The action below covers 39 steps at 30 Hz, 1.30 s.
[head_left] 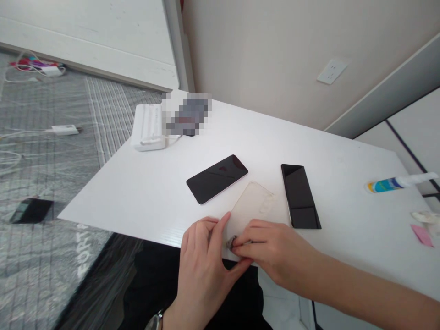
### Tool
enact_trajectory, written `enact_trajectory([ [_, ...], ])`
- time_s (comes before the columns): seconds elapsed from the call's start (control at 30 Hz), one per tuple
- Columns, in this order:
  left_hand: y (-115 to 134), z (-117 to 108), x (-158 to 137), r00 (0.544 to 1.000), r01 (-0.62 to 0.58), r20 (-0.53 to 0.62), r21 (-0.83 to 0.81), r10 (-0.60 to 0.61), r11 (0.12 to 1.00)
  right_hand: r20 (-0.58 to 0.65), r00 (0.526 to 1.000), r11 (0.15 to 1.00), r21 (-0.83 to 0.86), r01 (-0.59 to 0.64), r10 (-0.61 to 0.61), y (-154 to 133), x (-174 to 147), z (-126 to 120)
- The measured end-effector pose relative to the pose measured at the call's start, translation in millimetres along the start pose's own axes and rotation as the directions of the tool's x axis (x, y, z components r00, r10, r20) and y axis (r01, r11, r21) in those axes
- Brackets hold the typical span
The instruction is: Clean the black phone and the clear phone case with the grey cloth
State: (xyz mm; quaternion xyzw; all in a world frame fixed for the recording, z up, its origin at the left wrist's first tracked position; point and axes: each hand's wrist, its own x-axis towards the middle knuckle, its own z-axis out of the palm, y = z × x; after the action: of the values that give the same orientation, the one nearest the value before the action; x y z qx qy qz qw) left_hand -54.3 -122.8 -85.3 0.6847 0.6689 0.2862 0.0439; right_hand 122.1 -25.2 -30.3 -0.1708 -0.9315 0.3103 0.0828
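A clear, slightly yellowed phone case (252, 204) lies at the table's front edge. My left hand (206, 256) grips it by its near end, the index finger along the left side and the thumb at the front. My right hand (264, 245) bends over the case, its fingertips pinched on a small dark grey piece (231, 243) pressed against it. What this piece is, I cannot make out, as the fingers partly cover it. Behind the case rests a phone (217, 178) with a dark screen. To the right of the case is a second dark phone (301, 196).
A white power bank (148, 127) with a short cable stands at the back left, beside a blurred-out phone (189, 114). On the right lie a blue-and-white bottle (388, 184) and a pink scrap (422, 235). Chargers and another dark device (32, 211) are on the left, below the tabletop.
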Motion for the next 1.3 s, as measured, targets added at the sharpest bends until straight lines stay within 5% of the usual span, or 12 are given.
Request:
enact_trajectory([
  [0.13, 0, 0, 0, 1.0, -0.021, -0.008, 0.015, 0.021, 1.0, 0.065, 0.995, 0.992, -0.111, -0.066, 0.073, 15, -2, -28],
  [0.27, -1, 1, 2, 0.999, -0.038, -0.015, 0.021, 0.038, 0.999, -0.051, 0.984, 0.924, -0.338, -0.179, 0.172, 43, 6, -49],
  [0.4, -1, 1, 3, 0.998, -0.05, -0.026, 0.015, 0.051, 0.999, -0.236, 0.955, 0.87, -0.415, -0.266, 0.179, 56, 22, -42],
  [0.53, 0, 0, 2, 0.998, -0.042, -0.04, 0.003, 0.042, 0.999, -0.393, 0.888, 0.907, -0.236, -0.35, 0.24, 41, 29, -17],
  [0.6, 1, 0, 2, 0.998, -0.036, -0.044, 0.003, 0.036, 0.999, -0.341, 0.898, 0.944, -0.078, -0.321, 0.278, 26, 26, -4],
  [0.7, 2, -1, 2, 0.999, -0.015, -0.029, 0.0, 0.015, 1.0, -0.121, 0.973, 0.98, 0.064, -0.188, 0.194, 4, 17, 6],
  [0.87, 1, -1, 1, 0.999, -0.034, -0.023, 0.029, 0.035, 0.999, 0.053, 0.972, 0.973, -0.025, -0.228, 0.229, 8, 6, -21],
  [1.0, -2, 0, 1, 0.997, -0.063, -0.038, 0.034, 0.064, 0.997, -0.094, 0.955, 0.905, -0.302, -0.298, 0.283, 35, 8, -44],
  [1.1, -3, 0, 2, 0.996, -0.077, -0.051, 0.032, 0.078, 0.997, -0.264, 0.941, 0.851, -0.424, -0.311, 0.212, 51, 16, -38],
  [1.3, -1, -1, 5, 0.996, -0.077, -0.04, 0.041, 0.078, 0.996, -0.437, 0.884, 0.938, -0.209, -0.278, 0.165, 41, 29, -6],
])
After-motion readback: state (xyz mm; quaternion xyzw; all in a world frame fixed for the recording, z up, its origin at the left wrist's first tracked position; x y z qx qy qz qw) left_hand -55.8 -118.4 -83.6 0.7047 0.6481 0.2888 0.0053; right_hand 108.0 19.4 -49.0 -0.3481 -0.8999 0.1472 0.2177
